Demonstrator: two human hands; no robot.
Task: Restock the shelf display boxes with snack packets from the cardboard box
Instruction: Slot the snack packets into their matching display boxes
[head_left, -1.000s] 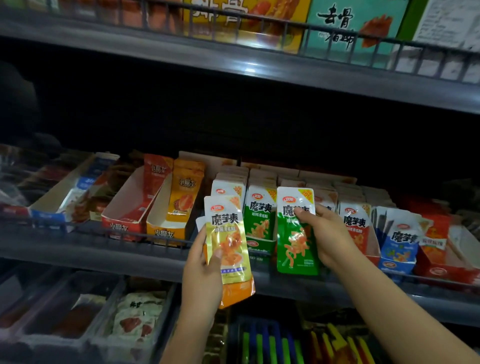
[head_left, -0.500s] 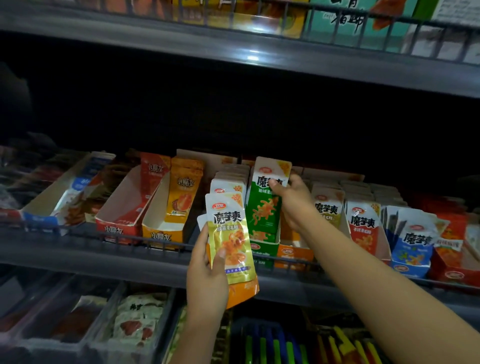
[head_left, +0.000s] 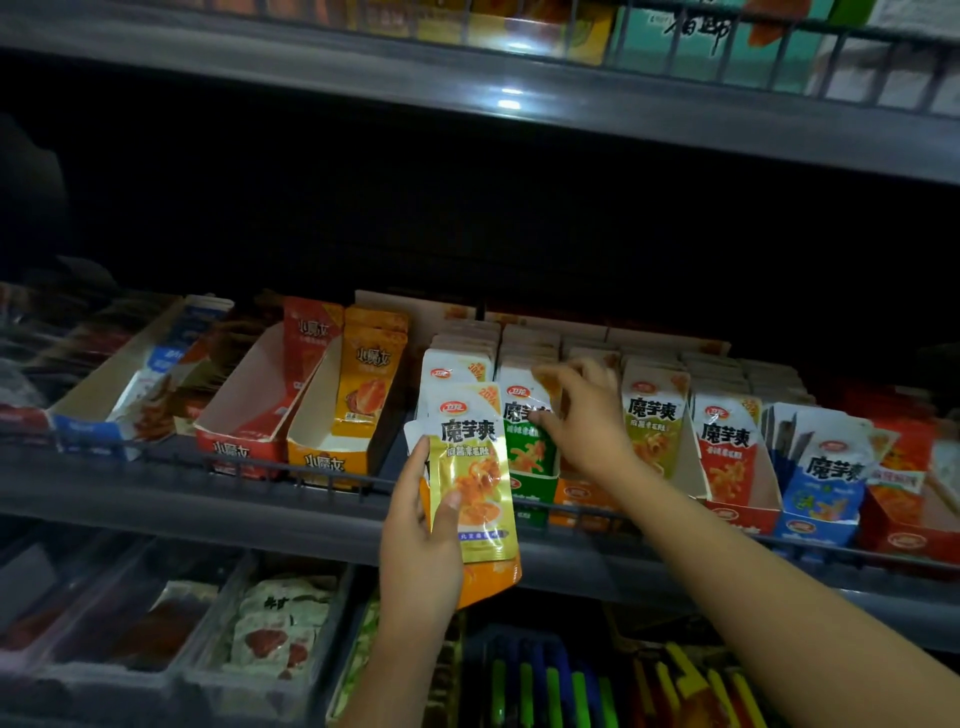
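My left hand (head_left: 421, 540) is held in front of the shelf rail, shut on a small stack of snack packets. The front one is a yellow packet (head_left: 475, 483), with an orange packet behind it. My right hand (head_left: 584, 415) reaches over the rail and grips the top edge of a green packet (head_left: 522, 447). That packet stands at the front of the row in the green display box (head_left: 530, 499). White packets fill the rows behind it. The cardboard box is out of view.
A nearly empty red box (head_left: 244, 447) and an orange box (head_left: 322, 460) stand to the left. Rows of yellow-green (head_left: 652, 431), red (head_left: 727, 447) and blue (head_left: 826, 483) packets stand to the right. A wire rail (head_left: 311, 475) edges the shelf. Plastic bins (head_left: 260, 623) sit below.
My right hand carried the green packet up and left from in front of the rail, then lowered it into the green box. My left hand and its stack stayed put.
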